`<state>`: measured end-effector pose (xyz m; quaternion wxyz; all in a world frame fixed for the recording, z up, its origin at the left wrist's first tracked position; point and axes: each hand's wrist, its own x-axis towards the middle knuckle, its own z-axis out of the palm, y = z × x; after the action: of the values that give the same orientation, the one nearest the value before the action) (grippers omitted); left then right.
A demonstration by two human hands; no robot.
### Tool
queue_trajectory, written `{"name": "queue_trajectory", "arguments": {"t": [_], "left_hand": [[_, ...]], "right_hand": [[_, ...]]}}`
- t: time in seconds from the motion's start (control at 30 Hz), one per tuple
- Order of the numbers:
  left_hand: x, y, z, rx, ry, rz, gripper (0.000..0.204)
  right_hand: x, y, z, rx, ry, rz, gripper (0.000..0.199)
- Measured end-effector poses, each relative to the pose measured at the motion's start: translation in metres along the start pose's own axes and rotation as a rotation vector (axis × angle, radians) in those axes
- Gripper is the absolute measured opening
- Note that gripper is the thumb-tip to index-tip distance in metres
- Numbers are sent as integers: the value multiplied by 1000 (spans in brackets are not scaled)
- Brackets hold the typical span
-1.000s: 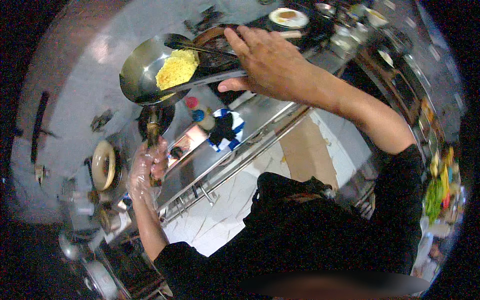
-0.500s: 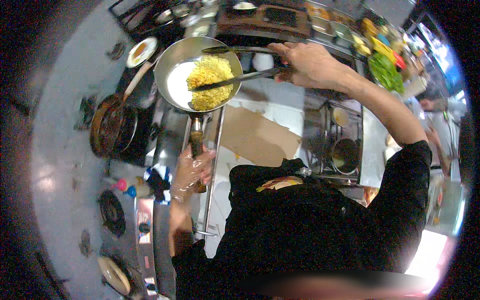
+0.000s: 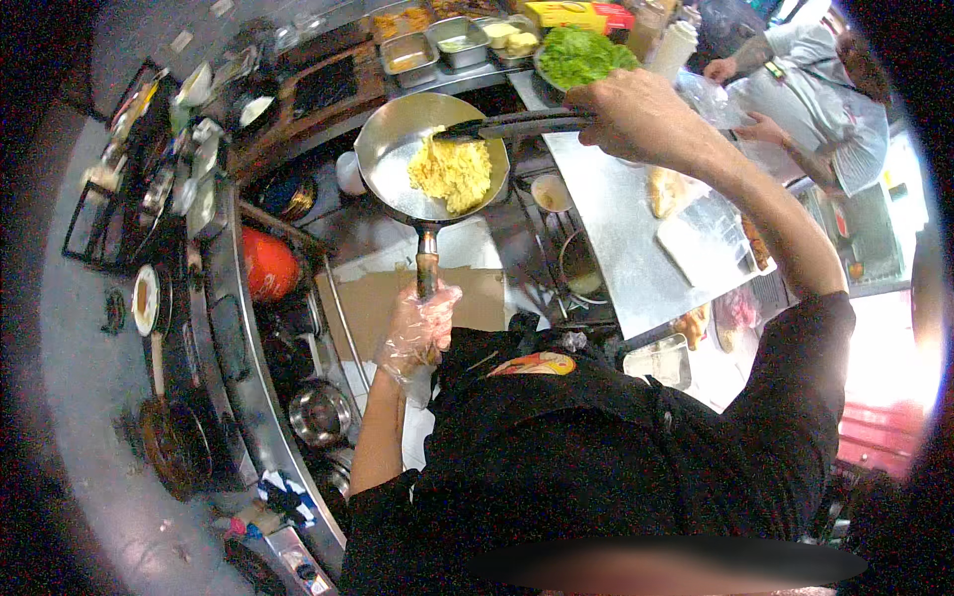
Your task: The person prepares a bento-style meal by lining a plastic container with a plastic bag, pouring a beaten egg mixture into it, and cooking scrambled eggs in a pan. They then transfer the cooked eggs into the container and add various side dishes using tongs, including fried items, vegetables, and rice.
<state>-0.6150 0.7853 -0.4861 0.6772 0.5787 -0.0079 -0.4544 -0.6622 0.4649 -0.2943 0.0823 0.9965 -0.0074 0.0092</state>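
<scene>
My left hand [image 3: 419,323], in a clear plastic glove, is closed round the handle of a metal frying pan [image 3: 386,149]. The pan is held up in front of me, its bowl tipped toward view. On its right side lies a lumpy yellow mound [image 3: 455,177] that looks like scrambled eggs. From the right, my bare right hand [image 3: 636,114] reaches over with its fingers wrapped round black tongs [image 3: 532,123]. The tongs' tips touch or hover at the upper edge of the mound; I cannot tell which. Their two arms lie close together.
Beyond the pan stand metal containers [image 3: 409,60] of food and a bowl of green lettuce [image 3: 586,55]. A steel worktop [image 3: 621,263] with bread and wrapped food lies to the right. Behind it a co-worker's hands [image 3: 765,129] are busy. Cardboard [image 3: 373,303] covers the floor below.
My body has turned to the right, carrying the pan away from the stove on the left toward the worktop. The tongs' arms, wide apart before, have come together.
</scene>
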Motion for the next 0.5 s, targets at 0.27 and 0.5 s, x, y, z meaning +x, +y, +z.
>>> {"name": "queue_trajectory", "arguments": {"t": [0.27, 0.5], "left_hand": [[49, -6, 53, 62, -112, -70, 17], [70, 11, 57, 60, -226, -63, 18]], "right_hand": [[-20, 42, 22, 18, -217, 141, 41], [-42, 72, 69, 118, -218, 258, 29]]}}
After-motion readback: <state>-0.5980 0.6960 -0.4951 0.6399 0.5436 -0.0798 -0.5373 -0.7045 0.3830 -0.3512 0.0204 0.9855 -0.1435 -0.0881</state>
